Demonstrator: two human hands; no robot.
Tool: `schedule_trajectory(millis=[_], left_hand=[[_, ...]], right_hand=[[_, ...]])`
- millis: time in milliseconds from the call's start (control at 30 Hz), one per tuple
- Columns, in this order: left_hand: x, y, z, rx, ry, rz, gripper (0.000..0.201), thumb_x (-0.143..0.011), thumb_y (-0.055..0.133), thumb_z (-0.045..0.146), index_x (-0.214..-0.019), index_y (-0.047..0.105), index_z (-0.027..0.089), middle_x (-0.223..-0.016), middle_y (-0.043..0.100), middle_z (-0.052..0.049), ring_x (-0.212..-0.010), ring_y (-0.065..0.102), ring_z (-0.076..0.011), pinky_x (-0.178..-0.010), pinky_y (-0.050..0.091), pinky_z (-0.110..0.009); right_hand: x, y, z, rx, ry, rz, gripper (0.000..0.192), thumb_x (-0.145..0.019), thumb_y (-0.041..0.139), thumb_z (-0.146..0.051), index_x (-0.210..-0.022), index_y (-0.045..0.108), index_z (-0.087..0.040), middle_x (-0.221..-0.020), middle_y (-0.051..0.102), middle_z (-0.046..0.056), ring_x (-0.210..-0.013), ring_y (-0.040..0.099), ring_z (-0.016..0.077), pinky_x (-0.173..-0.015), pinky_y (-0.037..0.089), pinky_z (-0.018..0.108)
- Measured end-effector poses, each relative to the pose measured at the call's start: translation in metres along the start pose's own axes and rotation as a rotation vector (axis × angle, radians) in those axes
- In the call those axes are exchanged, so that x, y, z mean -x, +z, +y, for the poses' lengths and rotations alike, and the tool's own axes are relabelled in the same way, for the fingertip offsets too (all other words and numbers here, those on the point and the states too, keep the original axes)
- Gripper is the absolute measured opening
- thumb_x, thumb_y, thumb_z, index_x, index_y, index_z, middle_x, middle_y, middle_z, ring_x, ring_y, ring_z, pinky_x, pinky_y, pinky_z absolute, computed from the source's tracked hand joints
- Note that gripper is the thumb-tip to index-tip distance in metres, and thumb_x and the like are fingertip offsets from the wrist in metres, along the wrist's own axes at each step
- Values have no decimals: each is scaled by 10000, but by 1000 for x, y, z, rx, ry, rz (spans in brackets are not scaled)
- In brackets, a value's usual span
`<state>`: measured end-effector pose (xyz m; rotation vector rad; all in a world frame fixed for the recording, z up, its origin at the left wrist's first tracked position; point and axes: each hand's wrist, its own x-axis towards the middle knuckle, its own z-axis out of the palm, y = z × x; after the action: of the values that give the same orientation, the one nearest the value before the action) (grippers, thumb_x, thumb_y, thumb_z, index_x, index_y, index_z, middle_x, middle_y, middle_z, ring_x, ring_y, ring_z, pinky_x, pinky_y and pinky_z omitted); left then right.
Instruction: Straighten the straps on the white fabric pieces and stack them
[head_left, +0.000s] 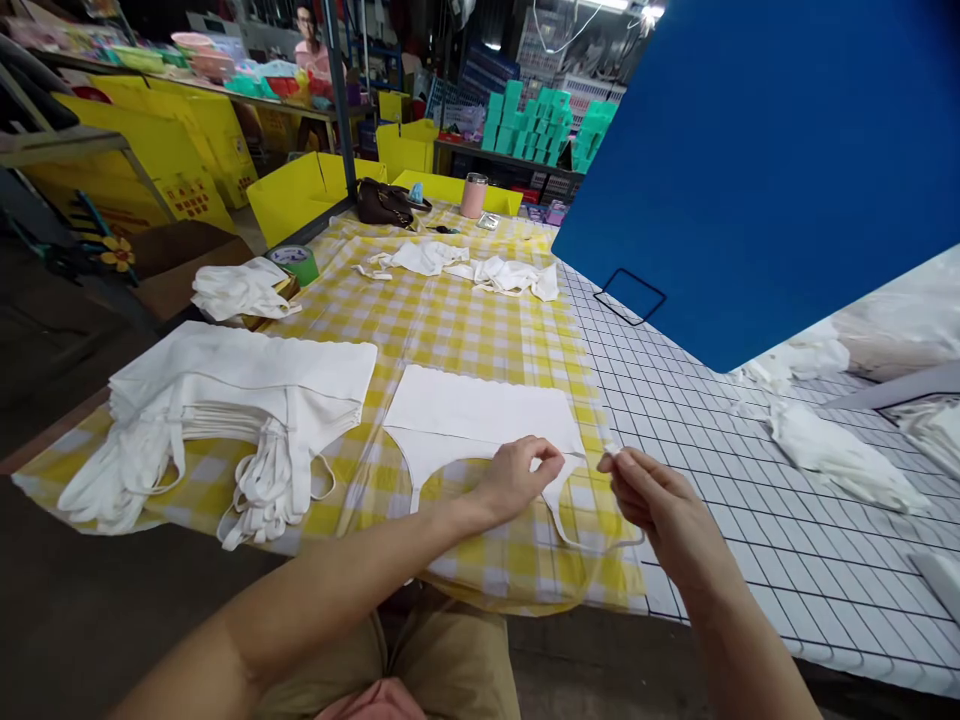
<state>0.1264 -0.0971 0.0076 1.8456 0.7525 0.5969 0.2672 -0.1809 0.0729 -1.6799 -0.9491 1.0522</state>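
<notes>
Closest in, the left hand [517, 478] is pinching down on the lower edge of a flat white cloth piece [480, 418], pinning it to the yellow checked tablecloth [450, 320] so it's not sliding. The right hand [645, 495] is pinching the thin strap [592, 535], fingers narrow, pulling it taut sideways. Left of that, a finished-looking stack [232, 400] is sitting squared up. Farther back, loose pieces [480, 270] are lying crumpled.
</notes>
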Motion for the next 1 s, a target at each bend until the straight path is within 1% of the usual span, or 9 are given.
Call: schedule_trajectory(millis=[67, 133, 367, 467, 567, 667, 733, 900, 1000], left_hand=[[1, -3, 9, 213, -31, -12, 288, -865, 418, 362, -908, 600, 143, -859, 649, -44, -813, 593, -146, -758, 465, -260], [1, -4, 12, 318, -11, -12, 276, -817, 515, 391, -925, 593, 149, -826, 651, -30, -788, 594, -139, -733, 464, -243], [-1, -4, 6, 361, -13, 9, 152, -770, 546, 258, -709, 626, 143, -695, 656, -19, -712, 601, -128, -693, 460, -229], [-5, -6, 4, 409, -146, -16, 101, -710, 572, 204, -649, 615, 136, -596, 625, -2, -604, 577, -107, -630, 450, -222], [-8, -10, 4, 588, -376, -65, 101, -677, 598, 192, -603, 588, 123, -477, 553, 25, -496, 529, -77, -580, 422, -211], [-10, -12, 4, 789, -572, -109, 118, -677, 592, 180, -583, 567, 114, -453, 522, 30, -449, 506, -65, -541, 405, -207], [-10, -14, 3, 849, -640, -124, 141, -667, 586, 157, -541, 540, 117, -447, 499, 33, -436, 494, -65, -505, 390, -206], [-12, -20, -3, 786, -708, -229, 156, -679, 581, 175, -540, 537, 118, -420, 421, 52, -396, 421, -50, -418, 284, -190], [-18, -26, -12, 499, -556, -289, 171, -707, 576, 229, -575, 569, 121, -450, 434, 42, -421, 419, -60, -423, 269, -192]], right_hand=[[-3, 6, 6, 75, 26, -66, 379, -758, 544, -547, -713, 557, -171, -523, 215, -74, -452, 184, 59, -407, 147, 206], [-5, 12, 10, 167, 31, -100, 394, -761, 517, -558, -670, 536, -175, -515, 216, -71, -457, 182, 66, -412, 148, 213], [-7, 20, 15, 377, -12, -100, 408, -787, 434, -550, -651, 549, -182, -496, 241, -53, -466, 215, 89, -427, 170, 233], [-8, 22, 18, 417, -49, -111, 410, -791, 416, -548, -662, 560, -186, -500, 292, -42, -468, 249, 98, -437, 200, 240], [-9, 24, 26, 516, -126, -43, 361, -762, 484, -529, -824, 596, -190, -469, 305, -59, -443, 276, 102, -441, 232, 238], [-10, 29, 37, 698, -314, 125, 333, -772, 524, -453, -982, 607, -208, -462, 406, -51, -423, 354, 108, -463, 280, 237], [-10, 32, 43, 795, -464, 195, 274, -828, 474, -413, -915, 645, -218, -547, 545, -2, -461, 448, 113, -492, 310, 236], [-15, 35, 51, 1008, -655, 216, 348, -904, 393, -385, -788, 680, -226, -590, 596, 29, -530, 512, 123, -490, 286, 241], [-23, 34, 52, 991, -675, 221, 357, -903, 386, -368, -726, 649, -204, -626, 577, 38, -549, 496, 127, -488, 290, 248]])
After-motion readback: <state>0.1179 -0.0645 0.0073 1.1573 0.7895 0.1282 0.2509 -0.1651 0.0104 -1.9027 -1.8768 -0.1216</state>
